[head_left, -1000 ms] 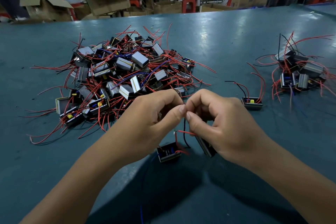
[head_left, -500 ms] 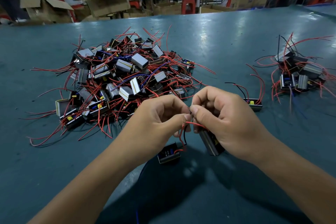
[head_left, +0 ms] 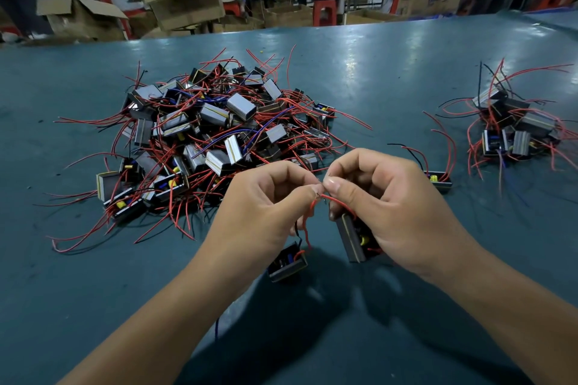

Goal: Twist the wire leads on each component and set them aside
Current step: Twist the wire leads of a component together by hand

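- Now the left hand (head_left: 266, 197) and right hand (head_left: 384, 197) each pinch red wire ends (head_left: 317, 197).
- Best roll them tightly together, keeping the dangling component (head_left: 287, 262) steady.

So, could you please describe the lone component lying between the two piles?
Start at the big pile on the teal table, then look right toward the smaller pile. Between them, just behind the right hand, lies one component alone, its red leads arching upward.
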Motion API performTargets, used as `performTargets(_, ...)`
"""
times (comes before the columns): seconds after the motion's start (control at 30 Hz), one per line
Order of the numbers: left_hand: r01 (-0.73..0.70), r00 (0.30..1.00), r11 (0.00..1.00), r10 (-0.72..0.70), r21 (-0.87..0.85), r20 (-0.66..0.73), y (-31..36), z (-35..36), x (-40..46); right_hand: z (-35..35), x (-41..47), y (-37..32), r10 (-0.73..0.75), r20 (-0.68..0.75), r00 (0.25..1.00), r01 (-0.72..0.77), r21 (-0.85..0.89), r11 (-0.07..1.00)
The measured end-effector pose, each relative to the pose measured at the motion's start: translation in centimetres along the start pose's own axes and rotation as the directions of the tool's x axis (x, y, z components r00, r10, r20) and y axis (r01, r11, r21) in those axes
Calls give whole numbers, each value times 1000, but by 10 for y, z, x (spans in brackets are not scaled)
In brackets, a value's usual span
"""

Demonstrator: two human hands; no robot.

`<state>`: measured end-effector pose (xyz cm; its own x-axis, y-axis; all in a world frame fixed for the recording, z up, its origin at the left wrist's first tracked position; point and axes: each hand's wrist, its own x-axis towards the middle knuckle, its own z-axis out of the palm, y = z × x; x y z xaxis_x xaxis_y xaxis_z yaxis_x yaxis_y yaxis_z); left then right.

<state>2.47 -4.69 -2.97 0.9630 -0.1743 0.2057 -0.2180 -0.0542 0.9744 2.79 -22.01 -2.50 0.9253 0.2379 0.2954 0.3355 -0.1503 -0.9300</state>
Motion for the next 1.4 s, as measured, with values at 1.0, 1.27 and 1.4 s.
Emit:
performTargets(1.0,105,992,980,-116,-170,-57,-3,-1,2,-7,2,-6,143,32,989,-146,155,977)
performTargets(1.27,135,988,968,-148,-213,-48,-4,-3,2,-7,2,-7,138,21,990,-140,148,979)
performTargets(1.4,123,991,967,-132,-223,-29,-2,-2,1,-6,2,-6,139,12,990,-140,134,981)
